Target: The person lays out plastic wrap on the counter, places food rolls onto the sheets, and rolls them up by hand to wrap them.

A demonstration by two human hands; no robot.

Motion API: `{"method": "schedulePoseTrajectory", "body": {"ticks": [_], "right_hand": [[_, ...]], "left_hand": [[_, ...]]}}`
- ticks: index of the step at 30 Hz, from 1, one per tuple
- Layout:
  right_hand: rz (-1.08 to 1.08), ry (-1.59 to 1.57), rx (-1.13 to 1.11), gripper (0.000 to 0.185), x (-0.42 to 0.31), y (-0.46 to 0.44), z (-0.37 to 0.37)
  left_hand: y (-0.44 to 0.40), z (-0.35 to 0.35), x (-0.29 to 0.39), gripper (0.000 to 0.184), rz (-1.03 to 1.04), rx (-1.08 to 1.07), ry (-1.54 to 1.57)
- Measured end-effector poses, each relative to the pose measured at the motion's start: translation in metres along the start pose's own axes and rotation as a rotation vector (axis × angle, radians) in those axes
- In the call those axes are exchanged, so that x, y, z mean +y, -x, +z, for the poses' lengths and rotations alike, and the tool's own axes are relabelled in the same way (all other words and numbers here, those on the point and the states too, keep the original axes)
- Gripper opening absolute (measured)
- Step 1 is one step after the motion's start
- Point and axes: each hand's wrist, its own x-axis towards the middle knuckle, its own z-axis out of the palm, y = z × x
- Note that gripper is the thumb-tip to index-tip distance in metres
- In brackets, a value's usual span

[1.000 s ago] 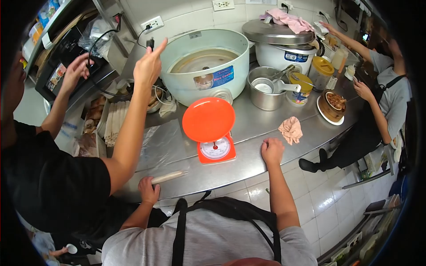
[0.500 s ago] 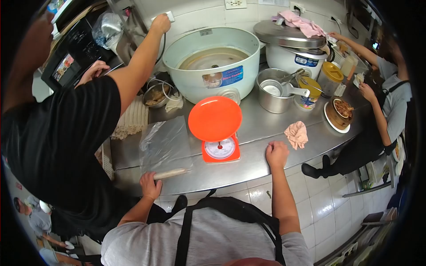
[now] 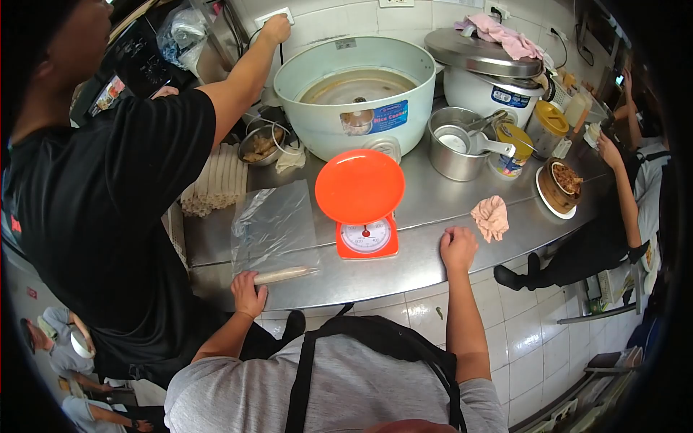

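Left hand [image 3: 249, 292] curled against the pale roll [image 3: 287, 275], grip unconfirmed; roll lies rightward of it on the desk [image 3: 346, 279], off the red scale [image 3: 367, 247]; right hand [image 3: 458, 249] closed, nothing visibly held

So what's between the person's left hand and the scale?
A pale stick reaches from the left hand toward the scale, alongside a clear bag. Past its tip is bare steel counter. The head view shows this.
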Motion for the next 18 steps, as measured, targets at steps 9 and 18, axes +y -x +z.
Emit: {"method": "schedulePoseTrajectory", "body": {"ticks": [9,18], "right_hand": [[-0.007,-0.010,0.014,0.006,0.0001,0.0006,0.0009],[0.008,0.002,-0.002,0.007,0.0005,0.0005,0.0016]], "left_hand": [[0.0004,0.0005,-0.0028,0.044,0.012,0.004,0.004],[0.0000,0.0018,-0.0027,0.044,0.011,0.012,0.005]]}}
